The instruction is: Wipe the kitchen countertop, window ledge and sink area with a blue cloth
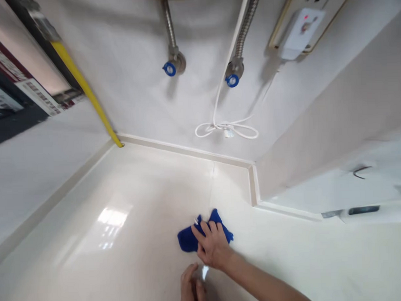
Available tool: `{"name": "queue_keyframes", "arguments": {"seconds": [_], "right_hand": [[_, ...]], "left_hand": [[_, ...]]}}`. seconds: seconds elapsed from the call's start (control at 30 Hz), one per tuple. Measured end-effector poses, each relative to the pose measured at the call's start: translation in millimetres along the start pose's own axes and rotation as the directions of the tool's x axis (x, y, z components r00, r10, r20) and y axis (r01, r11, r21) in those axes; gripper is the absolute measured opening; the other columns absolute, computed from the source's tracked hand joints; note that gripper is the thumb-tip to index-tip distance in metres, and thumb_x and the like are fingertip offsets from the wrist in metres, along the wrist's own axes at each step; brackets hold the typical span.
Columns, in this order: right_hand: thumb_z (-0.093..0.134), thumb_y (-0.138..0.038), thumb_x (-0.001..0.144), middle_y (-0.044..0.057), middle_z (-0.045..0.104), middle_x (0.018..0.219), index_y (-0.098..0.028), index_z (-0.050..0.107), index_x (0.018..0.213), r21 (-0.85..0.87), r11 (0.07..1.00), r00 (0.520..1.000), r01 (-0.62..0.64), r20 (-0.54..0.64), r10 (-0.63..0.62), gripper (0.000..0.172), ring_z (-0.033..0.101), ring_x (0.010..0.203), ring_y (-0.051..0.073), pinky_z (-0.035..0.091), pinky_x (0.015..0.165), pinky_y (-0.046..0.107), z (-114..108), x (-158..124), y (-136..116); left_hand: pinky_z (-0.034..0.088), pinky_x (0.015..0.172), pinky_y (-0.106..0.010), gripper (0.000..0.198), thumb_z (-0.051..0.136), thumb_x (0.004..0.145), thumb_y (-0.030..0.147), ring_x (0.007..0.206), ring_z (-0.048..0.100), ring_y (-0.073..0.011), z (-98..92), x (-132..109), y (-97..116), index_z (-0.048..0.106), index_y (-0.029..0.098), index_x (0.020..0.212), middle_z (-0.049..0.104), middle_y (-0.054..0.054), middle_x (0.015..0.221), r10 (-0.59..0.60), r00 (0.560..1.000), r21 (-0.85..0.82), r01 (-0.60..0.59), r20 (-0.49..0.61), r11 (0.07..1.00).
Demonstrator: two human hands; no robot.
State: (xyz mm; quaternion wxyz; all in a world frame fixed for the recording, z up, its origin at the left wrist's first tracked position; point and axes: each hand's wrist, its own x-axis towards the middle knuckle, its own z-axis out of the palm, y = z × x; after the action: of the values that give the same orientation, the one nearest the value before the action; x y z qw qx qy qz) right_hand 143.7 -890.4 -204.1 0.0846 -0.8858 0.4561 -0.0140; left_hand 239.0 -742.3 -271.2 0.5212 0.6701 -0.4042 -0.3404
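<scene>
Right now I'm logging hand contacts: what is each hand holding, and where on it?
The right hand presses flat on the middle of the blue cloth on the countertop. The left hand holds nothing visible.

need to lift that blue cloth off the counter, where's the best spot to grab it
Pinch the blue cloth at its bunched left end, coming from above-left. That end lies bare on the counter; the right hand presses flat over the rest.
</scene>
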Motion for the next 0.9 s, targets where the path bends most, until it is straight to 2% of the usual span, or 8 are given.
{"name": "queue_keyframes", "arguments": {"seconds": [0.17,0.3,0.43,0.53,0.6,0.73,0.8,0.9], "right_hand": [[0.052,-0.037,0.094,0.017,0.051,0.146,-0.027,0.037,0.158,0.041,0.999,1.0,-0.013,-0.008,0.013,0.067,0.047,0.118,0.041,0.036,0.1,0.063,15.7,-66.4,-2.5],[0.054,-0.038,0.092,0.01,0.046,0.154,-0.034,0.032,0.16,0.157,0.986,0.999,-0.048,0.022,0.045,0.071,0.045,0.128,0.039,0.034,0.107,0.064,-0.4,-98.7,5.0],[0.064,-0.035,0.08,0.009,0.034,0.163,-0.025,0.023,0.163,0.271,0.957,0.993,-0.102,-0.023,0.112,0.094,0.031,0.145,0.035,0.028,0.12,0.056,-9.0,-126.1,21.1],[0.064,-0.028,0.079,0.013,0.035,0.162,-0.019,0.029,0.161,0.243,0.963,0.982,-0.113,-0.122,0.146,0.09,0.024,0.151,0.035,0.03,0.12,0.054,3.9,-143.2,32.7],[0.064,-0.026,0.083,0.016,0.044,0.156,-0.019,0.036,0.158,0.216,0.971,0.971,-0.105,-0.189,0.147,0.08,0.033,0.147,0.034,0.035,0.117,0.054,15.4,-149.1,38.0],[0.056,-0.023,0.092,0.016,0.065,0.13,-0.019,0.056,0.143,0.306,0.942,0.923,-0.135,-0.308,0.232,0.051,0.058,0.124,0.029,0.048,0.106,0.049,22.4,-146.3,45.3],[0.046,-0.028,0.099,0.012,0.072,0.116,-0.02,0.068,0.126,0.505,0.849,0.877,-0.154,-0.326,0.354,0.036,0.067,0.108,0.025,0.054,0.098,0.042,14.6,-141.6,50.2],[0.037,-0.048,0.104,0.007,0.076,0.097,-0.021,0.075,0.106,0.77,0.624,0.815,-0.138,-0.27,0.513,0.047,0.071,0.089,0.023,0.059,0.084,0.035,-5.3,-136.3,57.6]], "left_hand": [[0.057,0.095,-0.045,0.042,0.043,0.102,0.046,0.11,0.064,-0.0271,-6.5,12.4,-1.3,0.057,0.016,0.128,0.063,-0.017,0.123,0.147,0.988,0.132,-0.152,0.049,0.979],[0.061,0.083,-0.04,0.044,0.042,0.102,0.045,0.099,0.067,-0.025,-8.3,21.7,11.3,0.057,0.013,0.127,0.064,-0.018,0.118,0.147,0.978,0.158,-0.171,0.15,0.973],[0.057,0.098,-0.045,0.04,0.044,0.101,0.037,0.118,0.061,-0.0276,-5.8,25.8,22.2,0.055,0.013,0.13,0.06,-0.019,0.128,0.331,0.939,0.206,-0.344,0.096,0.916],[0.061,0.074,-0.033,0.05,0.045,0.098,0.031,0.088,0.067,-0.0179,-4.8,23.5,28.9,0.044,0.013,0.144,0.044,-0.022,0.148,0.309,0.932,0.24,-0.35,0.19,0.906],[0.06,0.065,-0.029,0.06,0.048,0.093,0.024,0.078,0.067,-0.0135,-4.6,21.2,33.2,0.037,0.019,0.152,0.03,-0.02,0.16,0.261,0.901,0.323,-0.375,0.345,0.869],[0.059,0.092,-0.038,0.066,0.05,0.089,0.019,0.134,0.053,-0.0286,-5.5,24.6,39.8,0.039,0.022,0.154,0.032,-0.012,0.162,0.28,0.813,0.454,-0.532,0.511,0.715],[0.058,0.093,-0.039,0.054,0.047,0.093,0.019,0.129,0.056,-0.0265,-7.5,31.8,44.2,0.051,0.023,0.146,0.051,-0.01,0.149,0.273,0.803,0.448,-0.538,0.529,0.714],[0.055,0.094,-0.042,0.032,0.05,0.094,0.023,0.101,0.065,-0.023,-12.6,45.8,58.4,0.07,0.026,0.117,0.069,-0.007,0.113,0.334,0.771,0.364,-0.574,0.543,0.733]]}}
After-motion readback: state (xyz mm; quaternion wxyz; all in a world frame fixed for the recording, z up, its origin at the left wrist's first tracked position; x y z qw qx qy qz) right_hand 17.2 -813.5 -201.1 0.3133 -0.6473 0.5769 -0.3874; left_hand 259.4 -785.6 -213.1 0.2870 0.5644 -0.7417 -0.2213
